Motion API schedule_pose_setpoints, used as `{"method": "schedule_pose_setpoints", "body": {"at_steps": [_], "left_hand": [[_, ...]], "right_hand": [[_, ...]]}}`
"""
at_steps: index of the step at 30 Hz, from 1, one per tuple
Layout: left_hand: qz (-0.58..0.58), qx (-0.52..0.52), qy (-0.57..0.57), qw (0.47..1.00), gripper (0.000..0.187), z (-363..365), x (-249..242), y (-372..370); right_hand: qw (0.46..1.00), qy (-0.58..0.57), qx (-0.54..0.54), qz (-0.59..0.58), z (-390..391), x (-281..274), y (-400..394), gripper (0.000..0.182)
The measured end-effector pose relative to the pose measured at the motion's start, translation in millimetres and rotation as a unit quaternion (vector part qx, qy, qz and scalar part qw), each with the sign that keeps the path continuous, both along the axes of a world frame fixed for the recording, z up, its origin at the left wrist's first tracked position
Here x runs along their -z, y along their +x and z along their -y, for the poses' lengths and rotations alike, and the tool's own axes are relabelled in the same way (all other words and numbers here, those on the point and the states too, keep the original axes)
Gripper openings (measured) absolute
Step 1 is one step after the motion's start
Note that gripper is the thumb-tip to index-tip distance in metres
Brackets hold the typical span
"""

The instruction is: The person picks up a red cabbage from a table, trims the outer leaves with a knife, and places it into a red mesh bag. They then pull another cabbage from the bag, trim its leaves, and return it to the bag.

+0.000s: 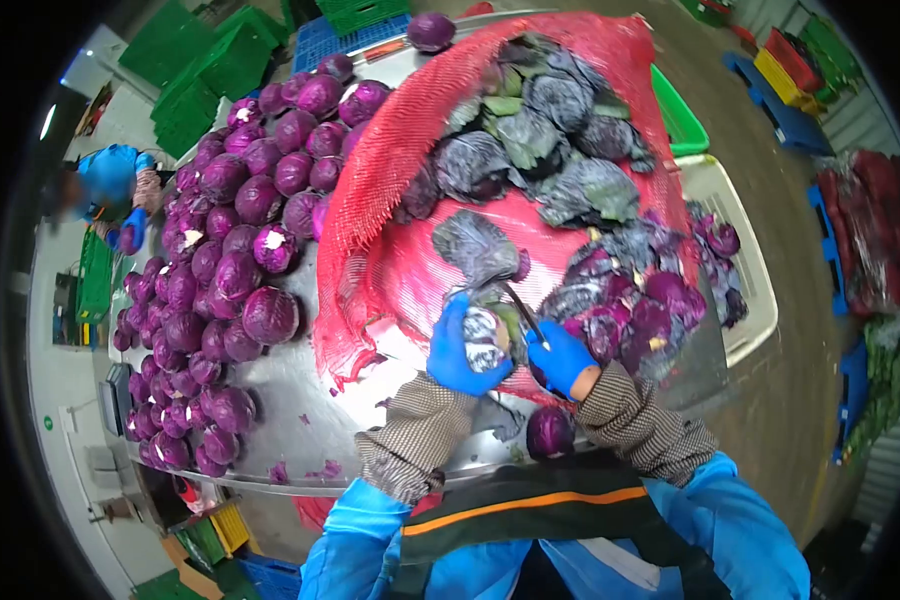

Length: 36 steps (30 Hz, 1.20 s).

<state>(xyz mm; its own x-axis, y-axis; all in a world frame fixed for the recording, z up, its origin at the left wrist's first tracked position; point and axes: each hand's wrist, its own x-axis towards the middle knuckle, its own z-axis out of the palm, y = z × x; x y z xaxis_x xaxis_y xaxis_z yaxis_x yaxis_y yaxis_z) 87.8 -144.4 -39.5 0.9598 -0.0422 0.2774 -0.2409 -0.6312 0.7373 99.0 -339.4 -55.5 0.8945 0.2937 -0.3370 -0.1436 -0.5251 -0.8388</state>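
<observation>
While the person leans over the shiny metal table (300,420), the left hand (462,352), in a blue glove, is wrapped around a red cabbage (484,328) and holds it just above the table edge, on the red net sack (400,200). The right hand (562,358), also in a blue glove, is closed tight on a knife (526,315). The blade points up and touches the top of the cabbage. Loose dark outer leaves (475,245) lie on the sack just behind the hands. More untrimmed cabbages (540,130) sit farther back on the sack. To the left, a big pile of clean purple cabbages (240,230) covers the table. One small trimmed cabbage (550,432) rests near the person's right sleeve. A white crate (745,300) stands to the right with purple scraps in it. Far off on the left, another person in blue (110,190) stands by the table.
</observation>
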Motion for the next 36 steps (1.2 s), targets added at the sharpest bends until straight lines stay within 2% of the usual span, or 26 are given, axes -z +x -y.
{"method": "schedule_pose_setpoints", "body": {"at_steps": [2,3,4,6,9,10,11,12,14,17,19,22,23,24,25,26,28,29,30,31,32,33,35,36], "left_hand": [[-0.033,-0.011,0.004,0.999,0.111,1,16,0],[-0.054,-0.033,0.007,0.998,0.112,4,9,1],[-0.128,-0.024,0.028,0.991,0.112,-3,9,9],[-0.211,0.026,-0.014,0.977,0.111,-14,15,18],[-0.256,-0.004,-0.029,0.966,0.107,-7,14,20],[-0.237,-0.026,-0.02,0.971,0.109,-4,21,22],[-0.217,-0.048,-0.01,0.975,0.112,-3,37,26],[-0.196,-0.071,-0.002,0.978,0.114,-2,57,30],[-0.219,-0.053,-0.046,0.973,0.108,-5,91,36],[-0.295,-0.024,-0.001,0.955,0.098,-7,76,44],[-0.309,-0.066,0.013,0.949,0.099,7,39,41],[-0.198,-0.091,0.217,0.952,0.104,27,18,26],[-0.256,-0.086,0.126,0.955,0.111,25,0,22],[-0.233,-0.071,0.046,0.969,0.113,16,10,16],[-0.21,-0.054,-0.033,0.976,0.115,5,19,11],[-0.19,-0.047,-0.053,0.979,0.116,-1,26,5],[-0.15,-0.031,-0.091,0.984,0.117,-6,19,-6],[-0.135,-0.028,-0.064,0.988,0.116,-8,14,-12],[-0.121,-0.024,-0.037,0.992,0.114,-9,12,-19],[-0.079,-0.013,-0.061,0.995,0.105,-10,17,-23],[-0.059,-0.009,-0.045,0.997,0.103,-12,16,-28],[-0.038,-0.005,-0.029,0.999,0.101,-15,13,-31],[0.023,0.026,-0.041,0.999,0.095,-27,15,-37],[-0.01,0.021,-0.054,0.998,0.095,-35,19,-37]], "right_hand": [[0.993,-0.015,-0.03,0.115,8,17,-4,0.039],[0.984,-0.022,-0.049,0.169,10,20,-9,0.041],[0.987,-0.049,-0.061,0.139,10,14,-13,0.042],[0.988,-0.098,-0.084,0.087,5,-8,-14,0.043],[0.974,-0.148,-0.09,0.148,-1,-31,-17,0.034],[0.967,-0.165,-0.098,0.168,-3,-41,-17,0.032],[0.956,-0.205,-0.125,0.17,-6,-56,-16,0.02],[0.953,-0.228,-0.136,0.149,-9,-55,-16,0.018],[0.943,-0.273,-0.159,0.108,-13,-46,-13,0.015],[0.946,-0.276,-0.119,0.123,-18,-25,-9,0.015],[0.948,-0.287,-0.104,0.089,-22,-19,5,0.017],[0.948,-0.291,-0.111,0.062,-15,18,28,0.022],[0.948,-0.289,-0.106,0.078,-10,24,32,0.023],[0.948,-0.285,-0.108,0.089,-9,25,31,0.023],[0.956,-0.273,-0.099,0.027,-8,-7,31,0.025],[0.965,-0.241,-0.104,0.029,-6,-26,30,0.026],[0.978,-0.174,-0.114,0.029,-3,-46,23,0.027],[0.98,-0.144,-0.112,0.078,-4,-48,16,0.03],[0.986,-0.116,-0.106,0.062,-8,-47,13,0.035],[0.99,-0.088,-0.101,0.048,-14,-43,11,0.04],[0.993,-0.059,-0.094,0.035,-18,-36,9,0.044],[0.996,-0.034,-0.067,0.058,-23,5,9,0.051],[0.998,-0.01,-0.059,0.007,-28,10,11,0.05],[0.998,0.001,-0.057,-0.02,-30,12,10,0.05]]}}
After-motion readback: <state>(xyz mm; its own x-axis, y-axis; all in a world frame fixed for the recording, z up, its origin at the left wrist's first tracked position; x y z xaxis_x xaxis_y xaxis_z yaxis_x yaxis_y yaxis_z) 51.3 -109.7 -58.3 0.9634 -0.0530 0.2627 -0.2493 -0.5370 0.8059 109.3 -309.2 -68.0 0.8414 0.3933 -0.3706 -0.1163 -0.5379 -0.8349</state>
